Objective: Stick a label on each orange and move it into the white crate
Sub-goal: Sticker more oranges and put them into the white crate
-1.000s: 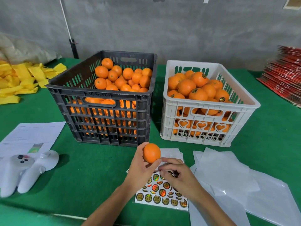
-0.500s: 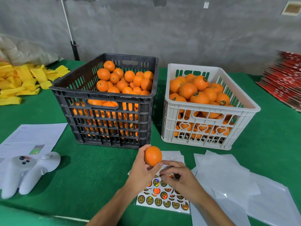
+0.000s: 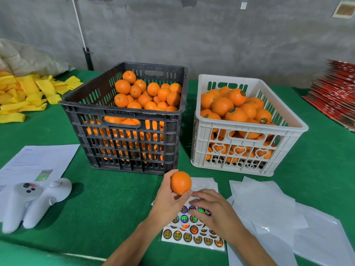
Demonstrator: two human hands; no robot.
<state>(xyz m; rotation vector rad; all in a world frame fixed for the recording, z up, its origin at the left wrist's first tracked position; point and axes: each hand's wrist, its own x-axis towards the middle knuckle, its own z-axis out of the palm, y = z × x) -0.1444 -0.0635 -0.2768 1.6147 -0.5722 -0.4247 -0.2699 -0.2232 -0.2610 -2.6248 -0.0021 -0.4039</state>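
- The left hand (image 3: 169,204) grips a round orange fruit (image 3: 181,182), raised over the green felt table (image 3: 107,204) in front of the black slotted plastic crate (image 3: 124,135).
- The right hand (image 3: 215,212) lies fingers-down on the sheet of round holographic labels (image 3: 192,235); whether it pinches one cannot be told.
- The white plastic crate (image 3: 247,150), right of the black one, holds labelled oranges.

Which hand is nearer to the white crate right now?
Right. The right hand lies over the sticker sheet, in front of the white crate. The left hand holds an orange farther toward the black crate.
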